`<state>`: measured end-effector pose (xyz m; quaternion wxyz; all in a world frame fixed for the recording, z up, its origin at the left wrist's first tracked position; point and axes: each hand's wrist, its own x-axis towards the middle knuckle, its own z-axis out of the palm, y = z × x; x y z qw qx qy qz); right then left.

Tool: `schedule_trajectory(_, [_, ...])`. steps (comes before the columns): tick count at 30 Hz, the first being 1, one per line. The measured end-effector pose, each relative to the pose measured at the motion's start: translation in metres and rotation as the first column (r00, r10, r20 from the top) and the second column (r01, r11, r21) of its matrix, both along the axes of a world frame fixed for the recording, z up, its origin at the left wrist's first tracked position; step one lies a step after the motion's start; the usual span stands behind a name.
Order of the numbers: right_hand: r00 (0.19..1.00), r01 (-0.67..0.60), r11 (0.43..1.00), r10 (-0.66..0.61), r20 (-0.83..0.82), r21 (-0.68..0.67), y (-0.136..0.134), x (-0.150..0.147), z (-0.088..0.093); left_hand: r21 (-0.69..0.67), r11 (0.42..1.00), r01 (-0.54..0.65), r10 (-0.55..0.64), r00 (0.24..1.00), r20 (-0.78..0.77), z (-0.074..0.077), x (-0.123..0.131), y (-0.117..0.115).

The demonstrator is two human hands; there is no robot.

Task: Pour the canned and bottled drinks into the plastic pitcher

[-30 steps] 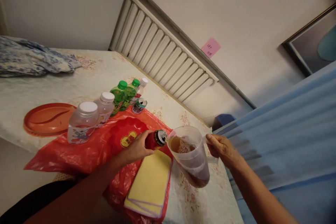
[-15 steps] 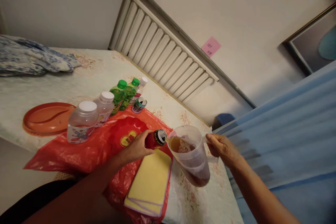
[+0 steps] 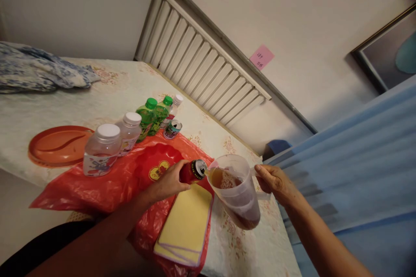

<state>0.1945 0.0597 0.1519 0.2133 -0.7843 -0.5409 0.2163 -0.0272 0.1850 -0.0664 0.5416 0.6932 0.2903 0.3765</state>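
My left hand (image 3: 170,181) is wrapped round a red can (image 3: 191,172), whose open top meets the spout of a clear plastic jug (image 3: 238,203). The jug leans toward the can and holds brown liquid with bubbles on it. At the right, the fingers of my right hand (image 3: 273,180) close round the jug's handle. Below the can lie folded yellow cloths (image 3: 186,225) on a red plastic bag (image 3: 97,192). A red scalloped dish (image 3: 144,169) sits just left of the can.
Clear jars with white lids (image 3: 102,151), green bottles (image 3: 147,117), a white-capped bottle (image 3: 175,106) and a small can (image 3: 172,129) stand behind the dish. An orange lid (image 3: 58,147) and a patterned cloth (image 3: 39,71) lie left. A blue curtain (image 3: 351,160) hangs right.
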Motion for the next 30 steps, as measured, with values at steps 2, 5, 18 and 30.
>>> schedule_trajectory(2, [1.000, 0.001, 1.000, -0.001, -0.001, -0.004, -0.0001, 0.0002, 0.0002, 0.003, 1.000, 0.002, -0.002, 1.000, 0.006, -0.0001, -0.0001, -0.0001])
schedule_trajectory(5, [1.000, -0.004, 1.000, 0.005, 0.013, -0.012, -0.0004, 0.0003, 0.0006, 0.005, 1.000, 0.001, -0.001, 1.000, 0.006, -0.0007, 0.0001, -0.0003])
schedule_trajectory(18, [0.998, -0.032, 0.999, 0.034, 0.045, -0.028, 0.0007, 0.0040, -0.0001, 0.017, 1.000, 0.016, -0.016, 1.000, 0.006, -0.0041, 0.0017, 0.0013])
schedule_trajectory(30, [0.997, -0.025, 0.999, 0.028, 0.069, -0.039, 0.0013, 0.0023, 0.0012, 0.017, 1.000, 0.024, -0.024, 1.000, 0.008, -0.0044, 0.0015, 0.0010])
